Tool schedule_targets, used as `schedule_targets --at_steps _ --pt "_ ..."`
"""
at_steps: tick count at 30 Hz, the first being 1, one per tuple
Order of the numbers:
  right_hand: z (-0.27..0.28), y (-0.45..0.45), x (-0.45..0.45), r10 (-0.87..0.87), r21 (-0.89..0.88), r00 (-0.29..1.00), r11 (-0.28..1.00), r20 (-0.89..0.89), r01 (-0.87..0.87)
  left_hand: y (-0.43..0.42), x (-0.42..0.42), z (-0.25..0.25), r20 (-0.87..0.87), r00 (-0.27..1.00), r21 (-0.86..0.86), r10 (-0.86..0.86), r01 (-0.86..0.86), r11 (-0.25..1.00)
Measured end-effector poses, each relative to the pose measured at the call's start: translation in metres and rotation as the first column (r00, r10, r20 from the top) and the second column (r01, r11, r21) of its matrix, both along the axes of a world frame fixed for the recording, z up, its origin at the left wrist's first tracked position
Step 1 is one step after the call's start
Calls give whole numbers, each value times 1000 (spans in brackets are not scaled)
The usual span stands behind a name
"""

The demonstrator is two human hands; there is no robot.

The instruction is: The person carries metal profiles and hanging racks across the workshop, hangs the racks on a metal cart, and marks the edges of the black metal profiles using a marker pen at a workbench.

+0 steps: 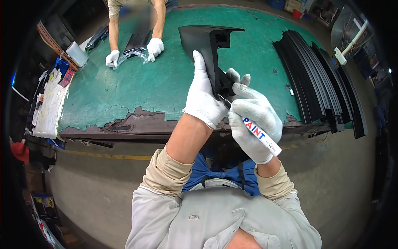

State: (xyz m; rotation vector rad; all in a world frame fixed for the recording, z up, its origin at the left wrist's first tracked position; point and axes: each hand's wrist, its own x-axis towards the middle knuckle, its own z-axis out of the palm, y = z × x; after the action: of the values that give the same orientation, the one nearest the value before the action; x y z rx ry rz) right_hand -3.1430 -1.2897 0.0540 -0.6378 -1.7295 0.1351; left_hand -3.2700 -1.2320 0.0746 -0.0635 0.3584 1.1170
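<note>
A black profile (203, 41) with a notched end is tilted up over the green table, its near end between my hands. My left hand (204, 97), in a white glove, is closed round its lower end, with the thumb along its left side. In my gloved right hand (255, 114) is a white paint marker (259, 135) with "PAINT" printed on its barrel. The marker's dark tip points up and left and meets, or nearly meets, the profile's lower end beside my left hand. Whether it touches is too small to tell.
Several long black profiles (309, 79) lie stacked on the green table (103, 91) at the right. Across the table a person's gloved hands (154, 49) hold clear film round a dark piece. Papers (47, 108) and a white roll (77, 54) are at the left edge.
</note>
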Motion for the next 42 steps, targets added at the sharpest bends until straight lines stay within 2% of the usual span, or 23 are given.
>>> schedule_targets --at_steps 3,7,10,13,14,15,17,19,27,30,34,38,41,42 --pt "1 -1 0 -13 16 999 1000 42 12 0 1 0 -2 1000 5 10 -10 1000" --pt "-4 0 5 56 -12 998 998 -43 -56 0 0 0 -13 999 34 40 -39 999" --pt "-9 -1 8 38 -50 982 998 -183 -47 2 0 2 -18 998 101 58 -56 993" --pt "-16 -6 13 21 -105 957 993 -291 -53 5 -3 11 53 988 19 142 -143 990" --pt "-18 -6 14 15 -136 940 989 -340 -65 7 -5 15 49 988 39 144 -146 989" --pt "-20 -7 15 25 -116 937 991 -347 -69 9 -6 17 74 987 44 141 -145 988" --pt "-23 -8 18 7 -187 914 978 -406 -90 12 -8 19 124 983 53 134 -141 989" --pt "-27 -9 21 9 -202 898 973 -441 -109 12 -8 21 112 984 66 138 -146 987" --pt "-21 -7 22 18 -234 906 964 -422 -128 4 -6 7 68 991 26 111 -113 993" --pt "-10 -1 17 49 -152 934 982 -354 -109 0 -5 -1 33 993 31 117 -118 992" --pt "13 7 7 73 -62 957 994 -279 -94 0 -6 -6 -98 987 46 128 -124 991" --pt "19 17 -2 108 -31 973 993 -202 -117 -2 -11 -22 -112 991 137 78 -62 989" --pt "19 19 -10 118 -39 975 991 -189 -128 -4 -10 -34 -2 1000 273 21 -20 962" --pt "19 19 -11 122 -38 976 991 -182 -131 -5 -10 -37 4 1000 267 21 -22 963"
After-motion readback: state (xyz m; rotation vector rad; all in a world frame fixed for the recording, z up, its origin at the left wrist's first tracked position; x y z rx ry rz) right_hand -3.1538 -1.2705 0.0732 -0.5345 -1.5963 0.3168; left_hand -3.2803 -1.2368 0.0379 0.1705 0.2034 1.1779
